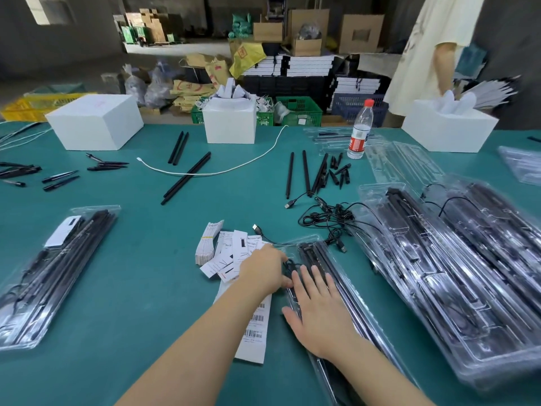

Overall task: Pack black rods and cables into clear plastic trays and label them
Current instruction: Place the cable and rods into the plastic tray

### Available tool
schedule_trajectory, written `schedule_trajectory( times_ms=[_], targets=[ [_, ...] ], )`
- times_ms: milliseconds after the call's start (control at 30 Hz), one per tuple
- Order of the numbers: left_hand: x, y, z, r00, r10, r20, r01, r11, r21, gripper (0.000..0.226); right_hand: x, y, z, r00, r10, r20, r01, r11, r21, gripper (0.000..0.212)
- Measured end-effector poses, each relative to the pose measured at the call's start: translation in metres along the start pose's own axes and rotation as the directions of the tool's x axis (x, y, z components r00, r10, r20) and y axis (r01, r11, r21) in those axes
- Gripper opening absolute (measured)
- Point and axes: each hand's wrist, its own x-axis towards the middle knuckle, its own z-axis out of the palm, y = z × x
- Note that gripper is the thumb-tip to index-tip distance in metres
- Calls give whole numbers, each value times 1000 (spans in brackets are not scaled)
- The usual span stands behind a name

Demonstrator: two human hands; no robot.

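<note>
So at 9 o'clock on the green table [140, 276] there's a packed tray [49, 276], already labeled, full of black rods. Toward 12 sit loose black rods [187, 178] crossed by a white cable [234, 168], with a white box [229, 120] behind them. Dead center there's a pile of paper labels [225, 253] and a barcode sticker sheet [254, 326]. The left hand [265, 271] rests at the top end of a clear plastic tray [319, 288], fingers curled down at a black cable inside, though I can't tell if it's actually pinching it. The right hand [316, 315] lies flat, fingers spread, pressing on that same tray. At 1 o'clock is a tangle of USB cables [330, 218] and a water bottle [360, 130]. At 3 o'clock: stack of filled trays [456, 276].
</note>
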Motion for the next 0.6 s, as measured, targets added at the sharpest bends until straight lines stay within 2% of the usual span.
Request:
schedule_trajectory(
  times_ms=[100, 200, 300, 367, 467, 600],
  targets=[
    [7, -2, -4, 1000, -9, 0, 9, 1000, -1, 35, 1, -4, 1, 1000, 6, 2, -6, 999, -42, 86],
    [20, -3, -7, 999, -41, -30, 38, 994, -103, 38, 3, -6, 3, 999, 43, 23, -42, 997, -72, 79],
    [32, -1, -8, 991, -86, -101, 72, 988, -136, 23, 2, -7, 4, 998, 50, 42, -46, 996, -79, 73],
    [43, 1, -6, 990, -101, -100, 84, 983, -163, 23, 2, -7, 2, 998, 45, 35, -42, 997, -69, 74],
    [57, 4, -10, 995, -94, -30, 88, 982, -164, 24, 2, -8, 1, 998, 43, 48, -40, 997, -59, 86],
    [69, 3, -22, 993, -106, 55, 111, 989, -95, 52, 2, -9, 1, 997, 59, 44, -57, 997, -48, 87]
  ],
)
